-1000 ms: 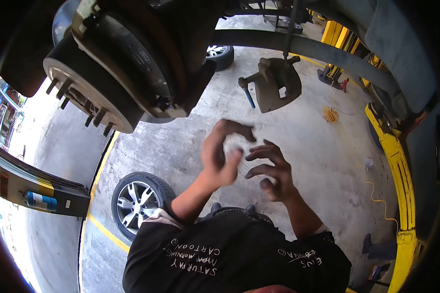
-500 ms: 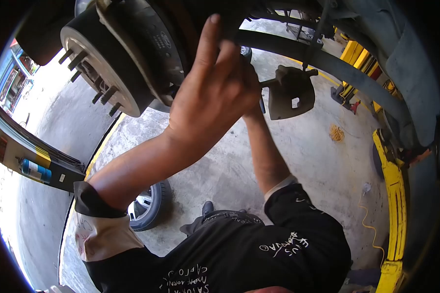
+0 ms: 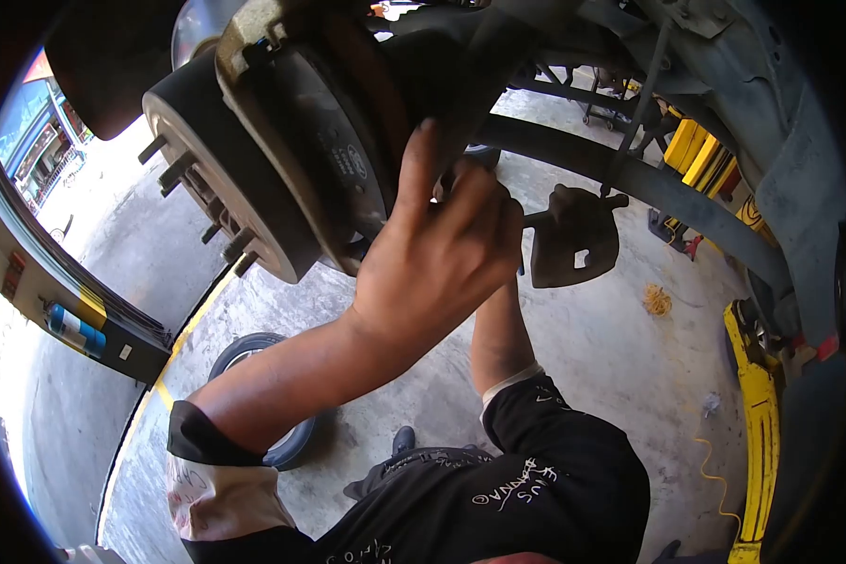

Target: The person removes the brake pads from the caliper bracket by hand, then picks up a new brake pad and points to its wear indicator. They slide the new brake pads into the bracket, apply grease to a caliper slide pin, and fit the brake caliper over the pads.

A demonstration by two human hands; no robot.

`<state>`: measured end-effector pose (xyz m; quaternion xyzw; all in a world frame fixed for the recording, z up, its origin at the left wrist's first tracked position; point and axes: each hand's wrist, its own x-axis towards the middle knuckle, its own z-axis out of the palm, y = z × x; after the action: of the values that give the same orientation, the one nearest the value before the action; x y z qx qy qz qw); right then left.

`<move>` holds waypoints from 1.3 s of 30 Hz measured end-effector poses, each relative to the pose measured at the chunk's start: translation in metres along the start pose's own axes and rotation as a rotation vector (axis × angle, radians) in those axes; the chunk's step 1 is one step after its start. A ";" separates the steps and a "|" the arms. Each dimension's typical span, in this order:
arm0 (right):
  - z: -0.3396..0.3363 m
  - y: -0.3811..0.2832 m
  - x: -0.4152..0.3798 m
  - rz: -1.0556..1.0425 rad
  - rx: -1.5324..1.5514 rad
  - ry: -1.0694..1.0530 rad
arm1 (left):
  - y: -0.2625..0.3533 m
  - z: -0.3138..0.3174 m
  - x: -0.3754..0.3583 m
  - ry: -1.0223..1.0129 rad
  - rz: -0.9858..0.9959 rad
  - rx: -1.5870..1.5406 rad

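Observation:
My left hand [image 3: 437,249] is in front of the brake assembly, one finger stretched upward and the others curled. What those curled fingers grip is hidden. Just left of it is a brake pad [image 3: 345,155] with an oval logo, seated in the caliper bracket [image 3: 271,141] beside the brake disc [image 3: 218,174] with its wheel studs. Only the right forearm [image 3: 503,338] shows; my right hand is hidden behind the left. To the right of my hands a dark brake caliper [image 3: 573,240] hangs apart from the disc.
A wheel [image 3: 296,442] lies on the concrete floor [image 3: 592,348] below my left arm. A yellow lift arm [image 3: 754,432] stands at the right, near a coiled orange cord [image 3: 657,301]. Dark suspension parts [image 3: 630,169] and the wheel-arch panel [image 3: 804,179] crowd the upper right.
The view has shifted, so the brake parts and caliper appear lower and slightly right. My left hand is a little lower against the brake, its finger still extended.

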<state>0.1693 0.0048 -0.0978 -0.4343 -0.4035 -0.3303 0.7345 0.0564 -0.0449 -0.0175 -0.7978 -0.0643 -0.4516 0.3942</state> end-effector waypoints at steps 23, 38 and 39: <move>0.017 -0.081 -0.023 -0.183 -0.415 -0.003 | -0.003 -0.004 -0.009 -0.057 0.099 -0.079; 0.009 -0.093 0.008 -0.329 -0.828 0.119 | 0.001 -0.005 -0.008 -0.173 0.143 -0.014; 0.006 -0.091 0.009 -0.336 -0.868 0.129 | 0.001 -0.005 -0.009 -0.132 0.122 0.010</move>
<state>0.0949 -0.0276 -0.0543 -0.6088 -0.2462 -0.6091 0.4447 0.0484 -0.0463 -0.0238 -0.8262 -0.0437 -0.3729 0.4199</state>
